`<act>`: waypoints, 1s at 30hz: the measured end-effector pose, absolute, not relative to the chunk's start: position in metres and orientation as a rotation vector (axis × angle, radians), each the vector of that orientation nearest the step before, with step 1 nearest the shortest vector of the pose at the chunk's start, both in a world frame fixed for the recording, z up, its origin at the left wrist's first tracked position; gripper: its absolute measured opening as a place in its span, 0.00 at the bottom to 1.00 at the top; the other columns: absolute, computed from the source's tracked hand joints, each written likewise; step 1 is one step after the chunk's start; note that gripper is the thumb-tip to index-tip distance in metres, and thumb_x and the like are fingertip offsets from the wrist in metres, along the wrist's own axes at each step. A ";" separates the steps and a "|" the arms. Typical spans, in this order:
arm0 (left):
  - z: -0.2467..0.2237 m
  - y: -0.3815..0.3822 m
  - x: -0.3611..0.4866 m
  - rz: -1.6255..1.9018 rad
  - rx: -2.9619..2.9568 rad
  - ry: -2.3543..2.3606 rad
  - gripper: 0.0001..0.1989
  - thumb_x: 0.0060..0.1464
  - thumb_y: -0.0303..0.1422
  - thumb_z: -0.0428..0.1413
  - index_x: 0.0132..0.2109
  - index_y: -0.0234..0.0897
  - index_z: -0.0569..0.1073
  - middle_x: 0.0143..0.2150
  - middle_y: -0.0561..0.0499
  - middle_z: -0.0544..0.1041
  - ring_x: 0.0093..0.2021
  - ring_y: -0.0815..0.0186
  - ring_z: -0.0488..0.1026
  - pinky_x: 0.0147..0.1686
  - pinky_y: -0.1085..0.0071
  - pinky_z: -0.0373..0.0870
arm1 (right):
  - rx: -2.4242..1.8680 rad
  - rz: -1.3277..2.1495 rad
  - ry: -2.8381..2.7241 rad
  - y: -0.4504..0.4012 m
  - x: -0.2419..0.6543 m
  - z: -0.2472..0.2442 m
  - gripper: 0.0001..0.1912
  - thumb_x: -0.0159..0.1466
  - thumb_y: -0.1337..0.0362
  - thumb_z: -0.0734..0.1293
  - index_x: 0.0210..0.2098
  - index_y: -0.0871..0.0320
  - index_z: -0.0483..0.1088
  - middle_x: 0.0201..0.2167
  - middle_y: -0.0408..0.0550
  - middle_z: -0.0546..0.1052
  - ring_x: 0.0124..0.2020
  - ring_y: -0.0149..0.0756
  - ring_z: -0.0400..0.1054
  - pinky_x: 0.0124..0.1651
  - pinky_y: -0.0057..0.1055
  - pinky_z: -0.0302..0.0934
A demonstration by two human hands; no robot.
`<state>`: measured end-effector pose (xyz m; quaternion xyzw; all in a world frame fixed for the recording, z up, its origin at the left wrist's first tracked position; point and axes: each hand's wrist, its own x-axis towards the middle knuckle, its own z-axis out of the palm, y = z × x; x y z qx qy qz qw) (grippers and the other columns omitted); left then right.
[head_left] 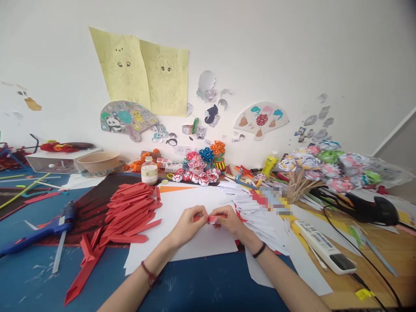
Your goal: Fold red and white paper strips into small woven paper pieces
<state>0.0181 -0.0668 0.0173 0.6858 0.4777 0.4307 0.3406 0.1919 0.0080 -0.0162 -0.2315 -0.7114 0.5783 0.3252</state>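
Between my two hands is a small folded red paper piece with a pale edge, held above white paper sheets. My left hand pinches its left end between thumb and fingers. On the other end, the fingers of my right hand are closed as well. A heap of folded red paper strips lies to the left of my left hand. Folded white paper strips are piled just beyond my right hand.
At left a blue glue gun lies on the blue mat. A glass jar and red-white paper flowers stand behind the sheets. To the right are a paper bouquet, a white power strip and its black cable.
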 end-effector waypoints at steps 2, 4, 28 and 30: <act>0.018 -0.066 0.017 1.117 1.776 1.260 0.14 0.57 0.39 0.51 0.29 0.34 0.70 0.29 0.52 0.73 0.32 0.67 0.67 0.33 0.73 0.62 | -0.594 1.512 -1.852 0.008 0.192 -0.015 0.11 0.57 0.60 0.70 0.24 0.62 0.75 0.17 0.42 0.70 0.20 0.27 0.61 0.26 0.25 0.57; 0.019 -0.065 0.016 1.096 1.772 1.253 0.15 0.58 0.40 0.50 0.30 0.34 0.71 0.29 0.52 0.73 0.31 0.68 0.66 0.32 0.74 0.61 | -0.585 1.504 -1.834 0.010 0.192 -0.014 0.12 0.57 0.60 0.70 0.23 0.62 0.74 0.17 0.42 0.69 0.19 0.27 0.60 0.25 0.25 0.55; 0.019 -0.071 0.025 1.101 1.477 1.058 0.19 0.55 0.46 0.55 0.32 0.32 0.69 0.23 0.57 0.59 0.26 0.72 0.53 0.26 0.74 0.48 | -0.471 1.880 -1.678 0.011 0.197 -0.007 0.17 0.57 0.54 0.72 0.25 0.62 0.70 0.16 0.41 0.69 0.17 0.27 0.60 0.22 0.26 0.55; 0.019 -0.071 0.025 1.108 1.469 1.040 0.18 0.55 0.45 0.55 0.31 0.32 0.69 0.23 0.58 0.59 0.26 0.73 0.53 0.26 0.74 0.48 | -0.469 1.908 -1.680 0.012 0.197 -0.006 0.16 0.56 0.54 0.72 0.25 0.62 0.70 0.16 0.42 0.69 0.18 0.27 0.61 0.23 0.26 0.56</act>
